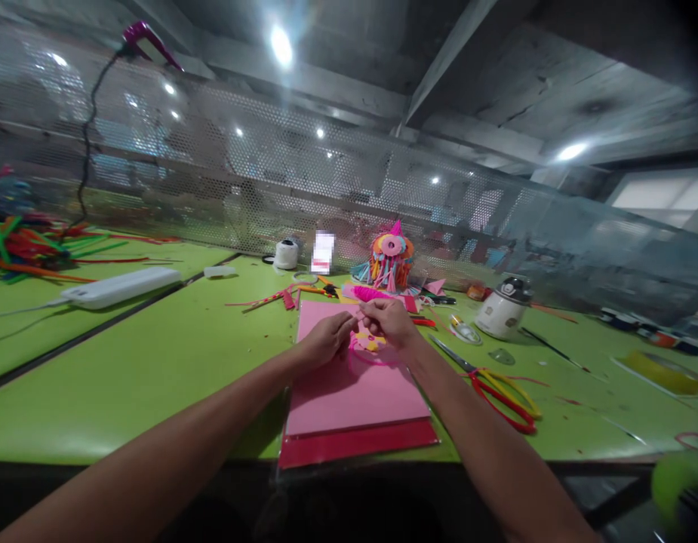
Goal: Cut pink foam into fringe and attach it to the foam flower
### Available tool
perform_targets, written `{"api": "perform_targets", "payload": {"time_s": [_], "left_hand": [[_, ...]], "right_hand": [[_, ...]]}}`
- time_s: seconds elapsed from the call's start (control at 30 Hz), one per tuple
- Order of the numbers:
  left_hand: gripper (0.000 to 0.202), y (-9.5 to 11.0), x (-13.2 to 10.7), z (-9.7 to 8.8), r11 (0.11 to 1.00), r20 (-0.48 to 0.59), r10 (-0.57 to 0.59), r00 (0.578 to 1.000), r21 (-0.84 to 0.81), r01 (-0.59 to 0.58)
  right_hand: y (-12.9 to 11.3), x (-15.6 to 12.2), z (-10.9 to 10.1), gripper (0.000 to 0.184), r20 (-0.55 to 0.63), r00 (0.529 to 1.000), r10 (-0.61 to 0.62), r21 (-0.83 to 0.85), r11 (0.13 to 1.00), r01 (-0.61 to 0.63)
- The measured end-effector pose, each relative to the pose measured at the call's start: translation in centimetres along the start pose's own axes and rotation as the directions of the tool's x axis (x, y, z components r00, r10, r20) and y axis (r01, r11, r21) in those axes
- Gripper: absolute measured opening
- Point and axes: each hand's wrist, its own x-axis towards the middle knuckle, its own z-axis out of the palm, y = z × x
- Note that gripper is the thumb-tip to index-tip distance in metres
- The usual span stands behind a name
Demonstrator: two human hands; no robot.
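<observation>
Pink-and-yellow cutout (372, 342) just below the two hands, partly covered by them, over the pink sheet (349, 407). Closest to the near edge of the green desk (156, 392), a red sheet (360, 443), sticking out from under the pink one. Around the lower side of the cutout, a thin pink strand (376, 364) in a curve.

Left hand (330, 337) at the left of the cutout, fingers slightly bent with tips close together; impossible to tell whether grasping anything. Right hand (391, 320) at the upper right of it, thumb and forefinger pinched at the tips, right beside the left hand's; anything between them too small to tell.

To the right of the sheets, scissors (474, 369) with one red and one yellow handle, blades parted. Just beyond the hands, a bright pink bundle (370, 292), and to its left, black-jawed pliers (329, 288). Well off to the left, a white power strip (122, 288); on the right, a rounded white container (502, 313).

Farther back, from left to right: a white spool (286, 255), a blurred lit screen (322, 253), and a colorful tasselled ornament (392, 253). Behind them all, a perforated partition (326, 181).
</observation>
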Motion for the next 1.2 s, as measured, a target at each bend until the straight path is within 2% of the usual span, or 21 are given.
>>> {"api": "perform_targets", "payload": {"time_s": [0.2,0.47,0.67,0.83,1.0,1.07,1.2], "left_hand": [[0.031,0.5,-0.1,0.2,0.998,-0.077,-0.019,0.997,0.062,0.024],[0.026,1.0,-0.2,0.2,1.000,-0.070,-0.029,0.997,-0.005,0.029],[0.027,0.3,0.0,0.5,0.997,-0.102,-0.027,0.994,-0.070,0.020],[0.024,0.6,-0.2,0.3,0.983,-0.038,-0.060,0.997,-0.178,0.052],[0.027,1.4,-0.3,-0.8,0.974,0.036,-0.125,0.991,-0.187,0.130],[0.029,1.3,-0.1,-1.1,0.982,0.001,-0.141,0.990,-0.123,0.140],[0.030,1.1,0.1,-1.8,0.988,-0.136,-0.152,0.979,0.002,0.154]], "right_hand": [[0.0,0.1,0.3,0.032,-0.006,0.999,-0.032,0.035,0.999,0.032],[-0.1,0.1,-0.3,0.031,0.154,0.985,0.073,0.038,0.996,-0.080],[0.1,-0.3,0.5,0.029,0.097,0.995,0.028,0.058,0.998,-0.034],[-0.1,-0.4,0.6,0.030,0.052,0.998,0.021,0.073,0.997,-0.025],[-0.5,-0.2,-0.2,0.035,0.185,0.976,0.116,0.068,0.989,-0.131],[-0.4,0.0,-0.5,0.034,0.217,0.967,0.136,0.061,0.986,-0.152],[0.1,0.3,-0.9,0.031,0.230,0.964,0.133,0.036,0.989,-0.145]]}}
